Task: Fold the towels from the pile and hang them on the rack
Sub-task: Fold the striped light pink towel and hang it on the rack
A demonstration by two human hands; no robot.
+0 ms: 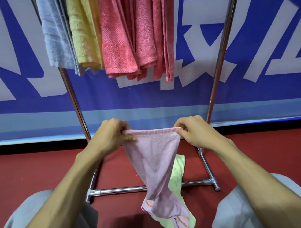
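Observation:
A pale pink towel (154,160) hangs stretched between my hands in front of the rack. My left hand (111,135) pinches its top left corner and my right hand (193,131) pinches its top right corner. The towel's lower end, with orange stripes, droops to the floor. Under it lies a light green towel (177,177) on the red floor. The metal rack (120,190) stands ahead, its upper bar out of view. From it hang a light blue towel (55,35), a yellow towel (82,32) and several pink-red towels (135,33).
The rack's two chrome uprights (219,57) slope up on either side of my hands, and its base bar crosses the red floor (23,170). A blue and white banner (267,49) covers the wall behind. My grey-clad knees (232,206) frame the bottom of the view.

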